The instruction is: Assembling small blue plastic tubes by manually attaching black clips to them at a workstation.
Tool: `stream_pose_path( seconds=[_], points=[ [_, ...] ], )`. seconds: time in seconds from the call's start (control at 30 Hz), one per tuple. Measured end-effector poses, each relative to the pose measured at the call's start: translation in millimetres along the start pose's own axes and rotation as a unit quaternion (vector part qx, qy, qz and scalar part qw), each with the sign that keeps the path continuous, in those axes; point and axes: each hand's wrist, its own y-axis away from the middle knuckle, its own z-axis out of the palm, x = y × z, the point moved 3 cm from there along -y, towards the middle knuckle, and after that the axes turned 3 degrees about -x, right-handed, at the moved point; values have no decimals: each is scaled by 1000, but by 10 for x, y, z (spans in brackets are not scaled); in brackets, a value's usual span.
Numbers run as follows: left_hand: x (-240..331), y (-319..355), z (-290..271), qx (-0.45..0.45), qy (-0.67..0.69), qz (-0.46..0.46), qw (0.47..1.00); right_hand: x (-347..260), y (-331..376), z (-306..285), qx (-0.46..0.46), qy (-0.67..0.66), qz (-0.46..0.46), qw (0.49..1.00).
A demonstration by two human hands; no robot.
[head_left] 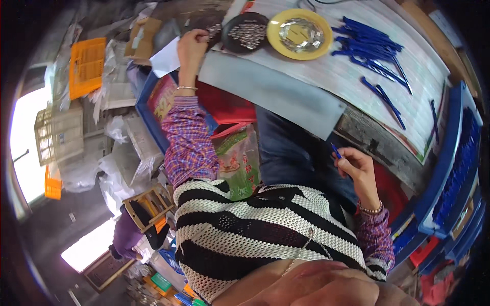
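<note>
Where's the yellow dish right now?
In the head view, the yellow dish sits at the top, right of centre, between the dark dish of silvery pieces and the blue sticks.

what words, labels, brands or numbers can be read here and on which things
I won't copy text out, but print shows on:
Green plastic bag: red characters.
Pink sheet in the blue crate: large yellowish numerals.
Beige crate: label too small to read.

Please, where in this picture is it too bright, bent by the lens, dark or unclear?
Head view: two openings, far left and lower left, burn out to white; the blue crate curves along the right rim; the corners go black; silver pieces on the yellow dish glint; the blue piece in the right hand shows little detail.
</note>
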Motion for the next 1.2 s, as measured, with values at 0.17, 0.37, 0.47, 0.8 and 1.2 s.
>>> stream_pose_path(
  seconds=[0.17, 0.37, 0.47, 0.8, 1.2],
  points=[
    [11, -31, -22, -13, 86, -39, 995, -30, 3, -17, 16, -30, -7, 999],
    [25, -36, -100, 14, 114, -26, 993, -63, 17, -52, 9, 23, -29, 999],
    [178, -6, -165, 9, 315, -110, 943, -163, 36, -80, 59, 147, -147, 976],
    [2361, 1191, -53, -461, 637, -91, 611, -339, 141, -67, 169, 436, -421, 777],
    [2882, 1647, 88, -597, 566, -45, 567, -306, 275, -142, 179, 510, -496, 679]
  ],
)
